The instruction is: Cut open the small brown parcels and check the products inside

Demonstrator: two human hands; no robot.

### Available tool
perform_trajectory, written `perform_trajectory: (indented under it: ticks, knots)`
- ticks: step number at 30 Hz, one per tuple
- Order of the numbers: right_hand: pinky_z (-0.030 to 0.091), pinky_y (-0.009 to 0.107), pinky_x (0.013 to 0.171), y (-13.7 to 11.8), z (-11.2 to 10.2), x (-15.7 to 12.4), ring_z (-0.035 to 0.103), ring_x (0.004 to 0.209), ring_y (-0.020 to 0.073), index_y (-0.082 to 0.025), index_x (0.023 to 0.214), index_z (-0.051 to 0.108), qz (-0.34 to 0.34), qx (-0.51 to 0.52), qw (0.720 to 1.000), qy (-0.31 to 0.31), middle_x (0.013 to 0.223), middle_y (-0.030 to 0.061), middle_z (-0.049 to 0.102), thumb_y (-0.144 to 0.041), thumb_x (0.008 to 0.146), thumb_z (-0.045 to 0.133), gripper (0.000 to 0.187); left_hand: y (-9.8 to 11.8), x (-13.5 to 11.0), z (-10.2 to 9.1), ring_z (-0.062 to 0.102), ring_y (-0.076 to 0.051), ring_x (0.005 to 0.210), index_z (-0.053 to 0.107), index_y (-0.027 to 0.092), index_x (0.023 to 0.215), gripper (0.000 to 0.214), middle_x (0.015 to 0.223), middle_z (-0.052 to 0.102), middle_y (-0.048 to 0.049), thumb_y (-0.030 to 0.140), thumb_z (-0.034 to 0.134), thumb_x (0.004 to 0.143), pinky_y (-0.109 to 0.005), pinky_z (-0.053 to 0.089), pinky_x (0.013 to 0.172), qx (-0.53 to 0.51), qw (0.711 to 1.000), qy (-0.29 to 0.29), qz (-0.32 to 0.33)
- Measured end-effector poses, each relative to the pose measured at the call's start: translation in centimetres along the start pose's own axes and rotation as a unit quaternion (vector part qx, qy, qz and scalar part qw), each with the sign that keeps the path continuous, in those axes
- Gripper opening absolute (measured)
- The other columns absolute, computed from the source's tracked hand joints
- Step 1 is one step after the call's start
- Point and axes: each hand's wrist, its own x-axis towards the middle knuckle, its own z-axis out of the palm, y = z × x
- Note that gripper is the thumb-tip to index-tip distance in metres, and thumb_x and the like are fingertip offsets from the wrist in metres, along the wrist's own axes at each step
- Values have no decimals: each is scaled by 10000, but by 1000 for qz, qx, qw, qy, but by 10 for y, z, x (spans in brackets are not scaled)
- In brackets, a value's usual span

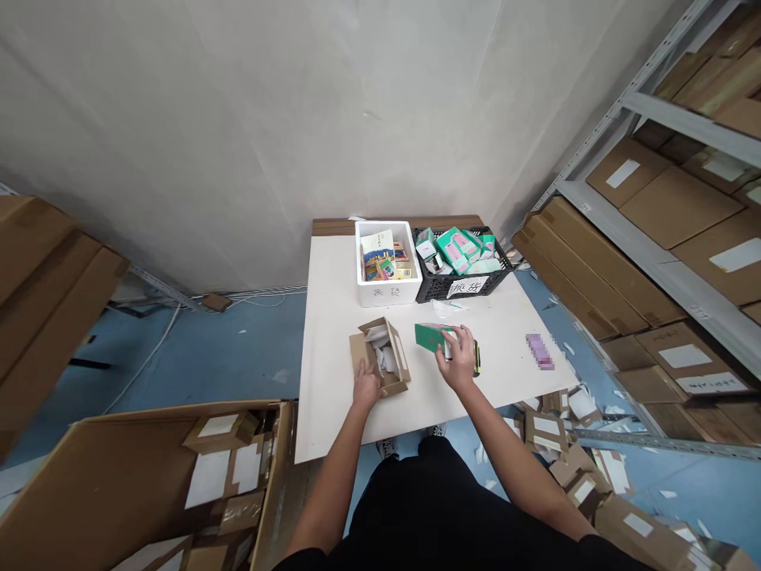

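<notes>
A small open cardboard box [402,358] with crumpled white paper [385,353] inside sits on the table, its flaps folded out. My left hand [367,386] grips its near left edge, fingers over the flap. Just to the right, my right hand [460,361] is closed around a green and white carton [428,336], held slightly tilted over the table. A dark object with a yellow edge [477,358] shows partly behind that hand; I cannot make out what it is.
On the white table [326,333], a white foam box [389,293] of books and a black crate [492,281] of green cartons stand at the back. A pixelated purple item [540,351] lies at right. A big carton [148,444] of parcels is at left; shelves [683,262] flank the right.
</notes>
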Motion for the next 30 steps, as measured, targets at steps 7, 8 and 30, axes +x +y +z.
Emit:
perform_trajectory:
  ticks: [7,8,30]
  knots:
    - [472,507,1135,36,64,-3,365,1480,343,-207,1394,624,69,12,986,-149,1468,166,527,-296,959,576,447,-32,-24,-35,154,-371,1622,713,202,662,145,1564,556,-107,170,845,612,-526,119,1326,-3,999,21,24]
    - [467,495,1142,40,71,-5,377,1477,339,-206,1410,616,72,21,981,-177,1484,165,520,-315,936,627,487,-34,-28,-37,166,-360,1622,714,205,666,128,1545,573,-100,169,833,634,-511,130,1331,-9,999,25,32]
    - [588,441,967,100,102,-42,740,1075,279,-273,1467,523,260,264,906,-202,1283,89,733,-179,716,747,790,163,86,-12,530,-308,1393,519,258,1526,823,1507,570,-123,286,840,769,-394,472,1121,-20,986,-45,161]
